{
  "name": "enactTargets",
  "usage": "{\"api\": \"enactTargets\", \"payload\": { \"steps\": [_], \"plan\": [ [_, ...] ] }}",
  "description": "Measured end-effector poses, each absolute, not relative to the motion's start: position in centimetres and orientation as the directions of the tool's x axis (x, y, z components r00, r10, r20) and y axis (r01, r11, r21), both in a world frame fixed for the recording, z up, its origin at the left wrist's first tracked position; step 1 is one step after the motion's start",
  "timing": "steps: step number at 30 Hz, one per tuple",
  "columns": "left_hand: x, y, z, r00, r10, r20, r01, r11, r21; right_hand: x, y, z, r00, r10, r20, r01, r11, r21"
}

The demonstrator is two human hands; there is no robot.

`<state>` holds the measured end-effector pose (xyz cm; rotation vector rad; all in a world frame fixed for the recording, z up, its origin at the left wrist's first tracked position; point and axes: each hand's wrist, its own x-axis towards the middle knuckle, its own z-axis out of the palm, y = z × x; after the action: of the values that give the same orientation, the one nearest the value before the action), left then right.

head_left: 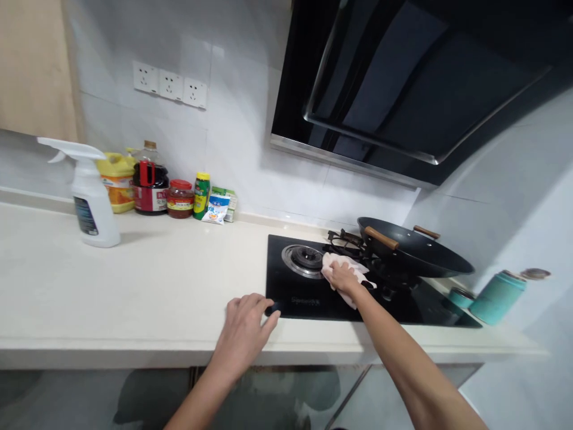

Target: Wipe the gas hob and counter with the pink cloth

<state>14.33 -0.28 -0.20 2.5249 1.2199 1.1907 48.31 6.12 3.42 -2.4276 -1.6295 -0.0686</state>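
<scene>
Head view, right hand: the right hand [344, 278] is closed over a pale pink cloth [336, 263], pressing it flat on the black glass hob [308, 301].
Head view, cloth position: it lies just beside the left burner [305, 260], at about 3 o'clock from the burner ring, its far edge touching the grate under the wok [414, 254].
Head view, left hand: the left hand [244, 328] rests palm down on the cream countertop [147, 286], fingers loosely curled, the fingertips touching the hob's front left corner at a small dark knob [272, 309]; it grips nothing that I can see.
Head view, surroundings: a white spray bottle [89, 197] stands well apart at 9 o'clock from the hob; oil and sauce bottles [150, 182] line the wall at 10 o'clock; a teal canister [496, 297] lies at 3 o'clock.
Doing it well: in my judgement, keep the cloth bunched under the palm, wipe in short strokes toward the front edge, skirt the burner ring rather than snag on it, and stay clear of the wok handle [381, 237].
Bracing: the left hand seems best kept planted off the knob.
</scene>
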Motion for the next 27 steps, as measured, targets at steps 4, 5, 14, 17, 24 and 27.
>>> {"api": "enactTargets", "payload": {
  "steps": [4,5,14,17,24,27],
  "plan": [
    [14.2,-0.5,0.0,0.388,0.703,0.597,0.619,-0.678,0.397,44.8,2.2,3.1,0.268,0.955,0.125,0.951,-0.242,-0.192],
    [14.2,-0.5,0.0,0.385,0.704,0.597,0.617,-0.677,0.400,43.6,1.4,3.0,0.240,0.962,0.133,0.956,-0.211,-0.203],
    [14.0,0.8,-1.1,0.254,0.736,0.627,0.653,-0.609,0.450,33.9,-1.8,1.2,-0.224,0.909,0.351,0.909,0.325,-0.261],
    [13.9,0.9,-1.3,0.247,0.749,0.615,0.661,-0.594,0.458,35.4,-1.5,1.6,-0.224,0.917,0.329,0.912,0.316,-0.260],
    [13.9,0.2,-1.0,0.328,0.712,0.621,0.660,-0.643,0.388,44.2,1.2,3.1,0.165,0.972,0.170,0.986,-0.162,-0.028],
    [13.8,-0.1,-1.0,0.352,0.705,0.616,0.654,-0.656,0.377,46.9,3.6,3.7,0.265,0.953,0.147,0.963,-0.268,-0.001]
  ]
}}
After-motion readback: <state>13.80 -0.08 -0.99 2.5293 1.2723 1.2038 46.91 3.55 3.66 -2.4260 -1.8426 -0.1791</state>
